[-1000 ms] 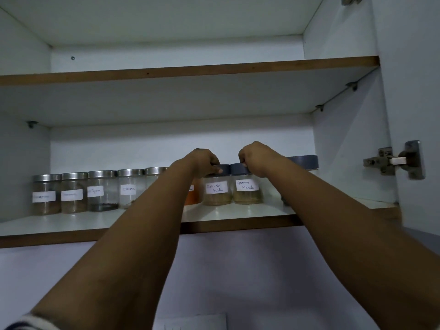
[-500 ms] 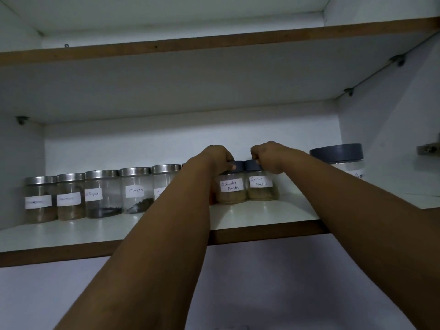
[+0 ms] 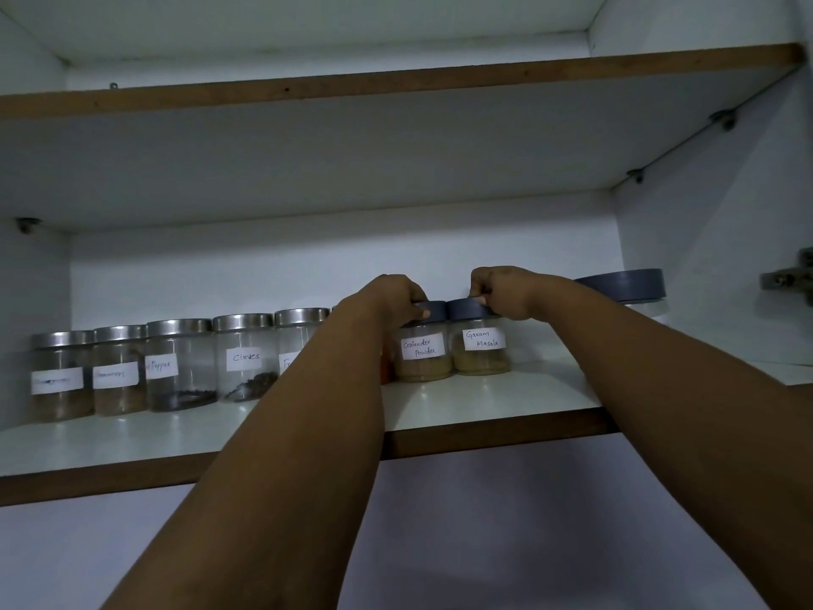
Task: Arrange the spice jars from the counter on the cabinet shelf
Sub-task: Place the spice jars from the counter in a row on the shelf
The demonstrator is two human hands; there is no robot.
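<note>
1. Jars stand upright on the white cabinet shelf with the brown front edge, each with its long axis vertical, lid up and paper label facing the camera.
2. The left hand grips from above the dark grey lid of the small glass jar labelled "Coriander Powder"; its fingers are curled round the lid and the thumb lies on the lid's front.
3. The right hand holds in the same way the dark grey lid of the small glass jar labelled "Garam Masala", with curled fingers pinching the lid's edge.
4. These two jars hold pale brown powder and stand just beside each other, touching or almost touching, near the middle of the shelf.
5. To the left stands a row of clear glass jars with silver metal lids; "Pepper" and "Cloves" are readable on two of them.
6. At the right, behind the right forearm, is a wider clear container with a dark grey lid.
7. Compared with half a second ago, both hands keep the same grip on the same lids and the two jars have not visibly shifted; only the view has changed a little.
</note>
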